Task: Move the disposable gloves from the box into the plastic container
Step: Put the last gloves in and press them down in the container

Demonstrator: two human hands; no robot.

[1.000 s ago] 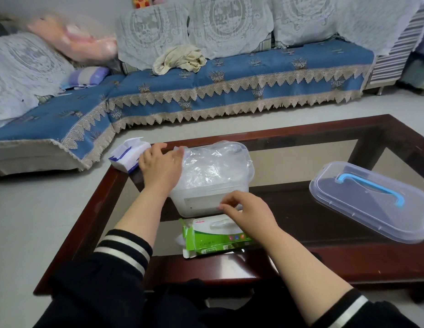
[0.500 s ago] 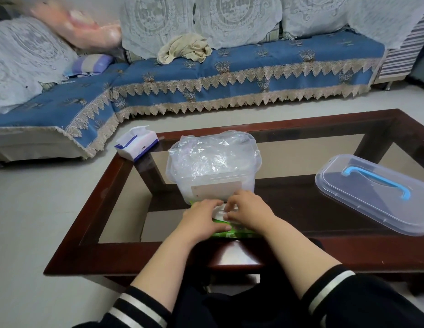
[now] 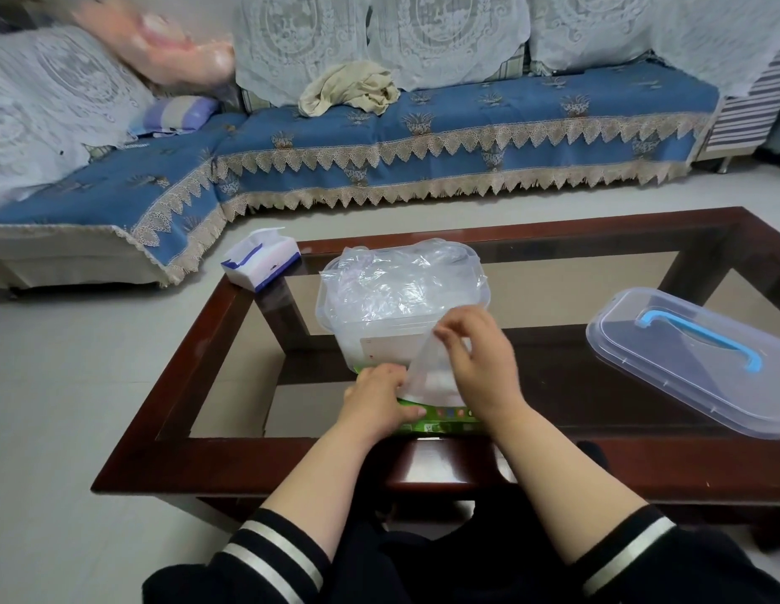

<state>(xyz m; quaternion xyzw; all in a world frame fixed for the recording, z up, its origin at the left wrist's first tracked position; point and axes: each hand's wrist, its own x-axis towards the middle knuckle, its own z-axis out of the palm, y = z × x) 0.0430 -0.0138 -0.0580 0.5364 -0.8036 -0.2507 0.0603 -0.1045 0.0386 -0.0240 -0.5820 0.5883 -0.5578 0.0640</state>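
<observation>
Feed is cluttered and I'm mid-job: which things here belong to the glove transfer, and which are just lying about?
Part of the job:
- green glove box, steadied by the left hand
- clear glove, pinched by the right hand
- plastic container, already holding gloves
- its lid, set aside

Lying about:
- tissue box
- beige cloth on the sofa

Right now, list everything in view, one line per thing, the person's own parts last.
plastic container: one, clear, on the table's middle, heaped with clear gloves
glove: one, clear, pulled up from the box
box: one, green, on the table in front of the container
lid: one, clear with blue handle, on the table's right side
tissue box: one, white and blue, table's far left corner
table: one, dark wood frame with glass top
sofa: one, blue cover, lace cushions, a beige cloth on it
left hand: rests on the box
right hand: pinches the glove
</observation>
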